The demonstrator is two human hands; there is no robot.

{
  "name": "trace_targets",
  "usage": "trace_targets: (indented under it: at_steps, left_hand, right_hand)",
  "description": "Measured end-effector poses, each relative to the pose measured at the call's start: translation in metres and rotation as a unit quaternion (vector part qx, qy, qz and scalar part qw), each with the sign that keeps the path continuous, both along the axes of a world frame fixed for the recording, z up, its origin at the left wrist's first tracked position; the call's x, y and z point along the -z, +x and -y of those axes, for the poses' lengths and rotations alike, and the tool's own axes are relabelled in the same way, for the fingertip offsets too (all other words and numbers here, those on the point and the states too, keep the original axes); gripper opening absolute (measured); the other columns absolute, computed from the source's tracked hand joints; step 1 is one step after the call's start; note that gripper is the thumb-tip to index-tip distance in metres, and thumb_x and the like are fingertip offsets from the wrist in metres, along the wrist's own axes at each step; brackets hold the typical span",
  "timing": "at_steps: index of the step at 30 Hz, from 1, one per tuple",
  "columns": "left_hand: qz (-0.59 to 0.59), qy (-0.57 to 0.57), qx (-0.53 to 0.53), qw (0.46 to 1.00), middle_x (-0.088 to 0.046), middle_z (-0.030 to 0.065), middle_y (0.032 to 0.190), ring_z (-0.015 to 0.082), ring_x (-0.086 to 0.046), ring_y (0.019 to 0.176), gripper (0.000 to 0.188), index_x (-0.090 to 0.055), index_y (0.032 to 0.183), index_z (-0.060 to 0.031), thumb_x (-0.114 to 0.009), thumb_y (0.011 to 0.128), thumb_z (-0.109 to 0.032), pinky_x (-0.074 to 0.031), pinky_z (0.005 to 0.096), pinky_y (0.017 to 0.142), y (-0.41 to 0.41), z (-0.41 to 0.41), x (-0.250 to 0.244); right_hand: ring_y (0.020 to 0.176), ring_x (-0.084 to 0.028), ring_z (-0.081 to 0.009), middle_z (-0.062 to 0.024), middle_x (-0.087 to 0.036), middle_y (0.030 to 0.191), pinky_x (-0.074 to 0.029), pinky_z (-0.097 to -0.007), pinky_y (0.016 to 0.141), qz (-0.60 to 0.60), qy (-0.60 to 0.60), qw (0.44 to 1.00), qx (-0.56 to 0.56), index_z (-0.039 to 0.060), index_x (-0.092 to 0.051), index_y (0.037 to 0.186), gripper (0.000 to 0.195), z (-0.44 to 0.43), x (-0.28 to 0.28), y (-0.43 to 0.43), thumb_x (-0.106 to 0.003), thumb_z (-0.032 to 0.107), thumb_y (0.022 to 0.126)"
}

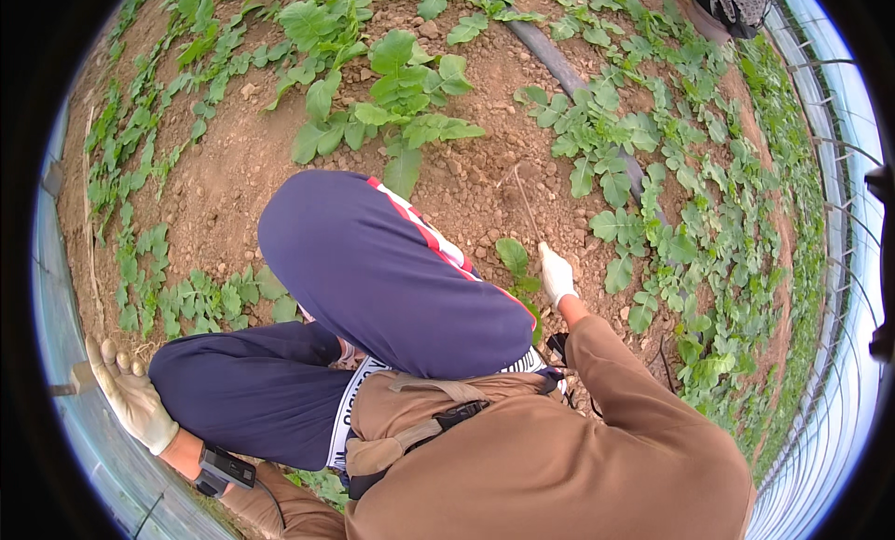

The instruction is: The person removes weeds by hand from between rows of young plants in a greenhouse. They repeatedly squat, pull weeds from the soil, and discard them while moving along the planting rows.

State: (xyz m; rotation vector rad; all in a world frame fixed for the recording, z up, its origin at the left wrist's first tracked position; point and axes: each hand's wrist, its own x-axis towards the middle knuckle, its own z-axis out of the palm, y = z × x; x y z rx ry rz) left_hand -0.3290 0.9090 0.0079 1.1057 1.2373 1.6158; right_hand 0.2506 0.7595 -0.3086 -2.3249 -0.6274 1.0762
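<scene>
My right hand (558,274), in a white glove, grips a thin hand hoe (527,201) by its lower end. The tool's slender shaft reaches forward, and its narrow, blurred head is at the brown soil (482,190). A small green leafy plant (514,257) stands just left of that hand. Larger radish-like plants (402,92) grow beyond my bent knee. Out at the left, my left hand (129,393), in a soiled glove, is spread palm up beside my knee and holds nothing.
A dark drip hose (549,54) runs through the leafy row (650,141) on the right. Plastic greenhouse sheeting (849,211) rises along both sides. At the upper right, part of another person (727,8) shows. A wooden block (82,378) sits by my left fingers.
</scene>
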Motion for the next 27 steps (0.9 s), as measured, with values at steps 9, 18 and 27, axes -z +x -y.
trace_targets:
  at_steps: [9,18,27]
  left_hand:
    - [0.064,0.017,0.020,0.998,-0.049,0.0073,0.112,0.0124,-0.045,0.085,0.051,-0.024,0.138,-0.0001,-0.043,0.095,-0.020,-0.041,0.0230,0.073,0.000,-0.012,0.003]
    - [0.043,0.028,0.025,0.998,-0.047,0.0068,0.115,0.0117,-0.044,0.087,0.053,-0.022,0.139,0.0000,-0.042,0.095,-0.020,-0.040,0.0230,0.074,-0.011,0.003,0.005]
    - [0.047,0.023,0.013,0.999,-0.046,0.0083,0.116,0.0126,-0.044,0.089,0.054,-0.020,0.139,0.0014,-0.042,0.095,-0.020,-0.040,0.0234,0.076,-0.023,0.010,0.010]
  right_hand:
    - [0.086,-0.055,-0.0336,-0.0171,-0.059,0.086,-0.041,-0.0399,0.079,0.214,0.041,0.914,-0.344,0.0058,-0.057,0.096,0.038,-0.035,0.032,0.003,-0.033,0.036,0.094]
    - [0.083,-0.056,-0.0377,-0.0197,-0.060,0.083,-0.041,-0.0448,0.074,-0.059,0.110,0.982,0.140,0.0021,-0.058,0.089,0.046,-0.134,-0.013,-0.041,-0.035,0.041,0.093]
    - [0.092,-0.055,-0.0403,-0.0239,-0.060,0.095,-0.041,-0.0447,0.083,0.163,0.037,0.966,-0.195,0.0001,-0.057,0.094,0.049,-0.149,-0.009,-0.034,-0.026,0.038,0.095]
